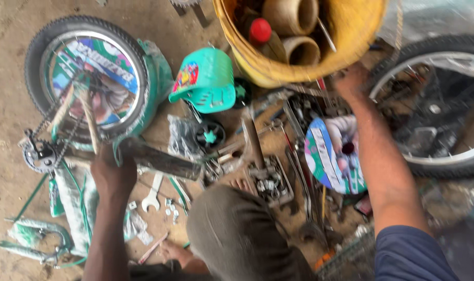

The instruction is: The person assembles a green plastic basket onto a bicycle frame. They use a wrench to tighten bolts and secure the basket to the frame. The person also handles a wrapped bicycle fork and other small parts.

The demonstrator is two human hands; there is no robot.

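Note:
My left hand (112,174) is closed around the dark, plastic-wrapped tube of a small green bicycle frame (161,161), next to the chain and sprocket (39,153). Behind it lies a small wheel with a colourful disc (86,78). My right hand (351,80) reaches to the lower edge of a tilted yellow bucket (351,31) that holds cans and a red-capped bottle. It is over a heap of metal tools (299,112). Blur hides what its fingers do.
A green plastic seat (206,80) and a little black wheel (210,136) lie in the middle. A spanner (152,195) and loose nuts lie by my grey-trousered knee (237,234). A second colourful disc (328,156) and a bigger wheel (435,104) are to the right. Green frame parts (34,239) lie bottom left.

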